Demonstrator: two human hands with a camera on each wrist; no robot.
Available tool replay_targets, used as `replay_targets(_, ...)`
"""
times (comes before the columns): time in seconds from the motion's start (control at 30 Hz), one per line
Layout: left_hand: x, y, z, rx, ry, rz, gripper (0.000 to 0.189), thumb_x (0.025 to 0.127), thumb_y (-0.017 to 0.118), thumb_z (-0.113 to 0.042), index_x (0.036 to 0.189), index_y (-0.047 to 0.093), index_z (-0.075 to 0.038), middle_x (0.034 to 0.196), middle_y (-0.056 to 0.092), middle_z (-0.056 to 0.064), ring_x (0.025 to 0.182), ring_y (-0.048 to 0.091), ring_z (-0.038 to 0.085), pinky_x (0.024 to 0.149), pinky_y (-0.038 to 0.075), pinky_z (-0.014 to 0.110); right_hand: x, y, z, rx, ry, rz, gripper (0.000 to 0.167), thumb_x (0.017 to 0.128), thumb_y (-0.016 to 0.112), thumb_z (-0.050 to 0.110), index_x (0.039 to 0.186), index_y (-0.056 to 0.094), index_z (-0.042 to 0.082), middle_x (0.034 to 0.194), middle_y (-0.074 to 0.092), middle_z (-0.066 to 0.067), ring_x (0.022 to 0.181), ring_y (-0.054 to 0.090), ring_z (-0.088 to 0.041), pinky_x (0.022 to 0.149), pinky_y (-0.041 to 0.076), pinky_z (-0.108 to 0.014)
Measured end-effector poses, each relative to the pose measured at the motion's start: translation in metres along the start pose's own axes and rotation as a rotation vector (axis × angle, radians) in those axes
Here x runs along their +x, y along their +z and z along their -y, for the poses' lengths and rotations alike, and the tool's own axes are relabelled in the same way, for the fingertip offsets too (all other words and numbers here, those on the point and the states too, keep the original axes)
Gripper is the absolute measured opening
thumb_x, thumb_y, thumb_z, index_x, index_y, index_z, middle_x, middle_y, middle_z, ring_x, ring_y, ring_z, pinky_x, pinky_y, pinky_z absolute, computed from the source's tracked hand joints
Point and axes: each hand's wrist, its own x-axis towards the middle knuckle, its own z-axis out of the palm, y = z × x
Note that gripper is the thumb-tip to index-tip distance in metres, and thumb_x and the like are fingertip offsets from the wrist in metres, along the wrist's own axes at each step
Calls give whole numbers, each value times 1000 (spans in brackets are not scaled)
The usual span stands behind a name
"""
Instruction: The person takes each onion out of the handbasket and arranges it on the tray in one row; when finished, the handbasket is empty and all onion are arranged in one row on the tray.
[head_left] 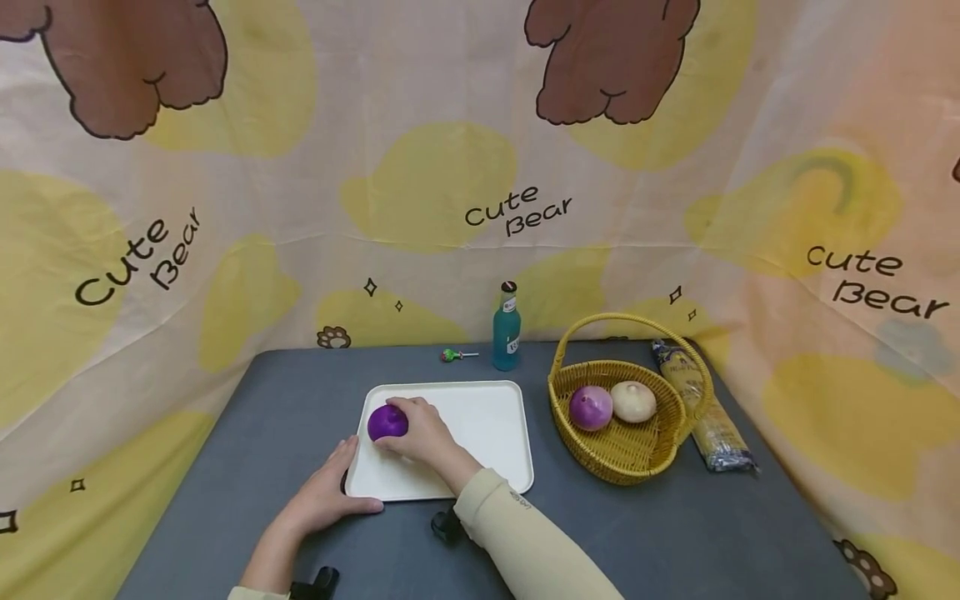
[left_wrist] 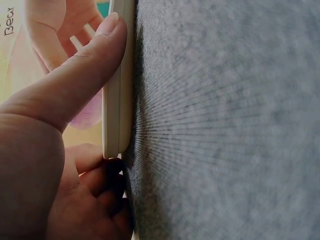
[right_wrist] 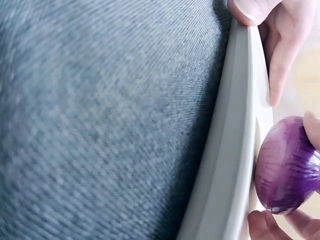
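A purple onion is at the left end of a white rectangular tray. My right hand holds this onion between thumb and fingers; in the right wrist view the onion sits close over the tray's rim. At the tray's front left corner, my left hand grips the edge, its thumb along the front side and its fingers along the left side. The left wrist view shows the thumb against the tray's rim.
Right of the tray stands a yellow woven basket with a purple onion and a white onion inside. A printed plastic packet lies beside it. Behind the tray are a blue bottle and a green lollipop.
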Motion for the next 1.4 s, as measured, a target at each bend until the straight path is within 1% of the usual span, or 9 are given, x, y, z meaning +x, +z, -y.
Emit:
replay_targets(0.17,0,0,2,7,2,-7,128,70,89,-51,159,15,4,165,16,29,152,9,50,118,20,67,-2,-3,3,8,-3,10,77,80,83,48,148,51,31,140,58,-5,122,58,-21,99,52,-39)
replay_targets(0.33,0,1,2,13,19,-25,128,69,89,-52,159,16,4,164,18,29,152,10,50,119,20,67,-4,-13,9,44,26,-11,82,79,85,49,150,48,30,144,57,-6,126,58,-23,101,52,-41)
replay_targets(0.53,0,0,2,13,14,-22,128,70,89,-51,159,16,5,164,18,30,152,10,50,119,19,67,-7,-28,18,73,17,-15,75,82,82,48,148,52,26,148,55,-4,137,51,-25,108,48,-47)
replay_targets(0.8,-1,0,2,18,24,-26,127,69,89,-51,158,18,6,163,19,31,151,11,52,118,19,67,-14,-42,20,95,2,-30,63,86,79,47,141,60,24,146,58,-2,139,49,-25,112,43,-50)
replay_targets(0.97,-2,1,1,11,2,-14,128,70,89,-51,159,17,4,164,18,30,152,11,51,118,19,68,-20,-53,19,124,-38,-65,56,87,79,41,136,64,19,141,61,-4,136,53,-26,112,43,-48)
replay_targets(1.07,-2,1,1,4,-12,-6,128,70,89,-51,159,16,4,164,17,30,152,10,51,118,19,68,-24,-60,19,143,-67,-83,57,87,79,38,138,62,17,141,61,-5,135,54,-26,111,44,-47)
replay_targets(1.23,-1,2,1,1,-24,-3,129,69,89,-53,160,15,3,164,16,30,152,9,51,118,18,68,-31,-69,21,176,-68,-95,62,88,79,38,143,57,18,144,59,-5,135,54,-26,109,47,-48)
replay_targets(1.4,0,1,-1,-6,-18,-4,128,70,89,-52,160,15,3,164,16,30,152,9,51,118,18,68,-37,-79,23,218,-85,-114,62,90,77,38,145,55,19,146,56,-5,134,55,-25,101,54,-43)
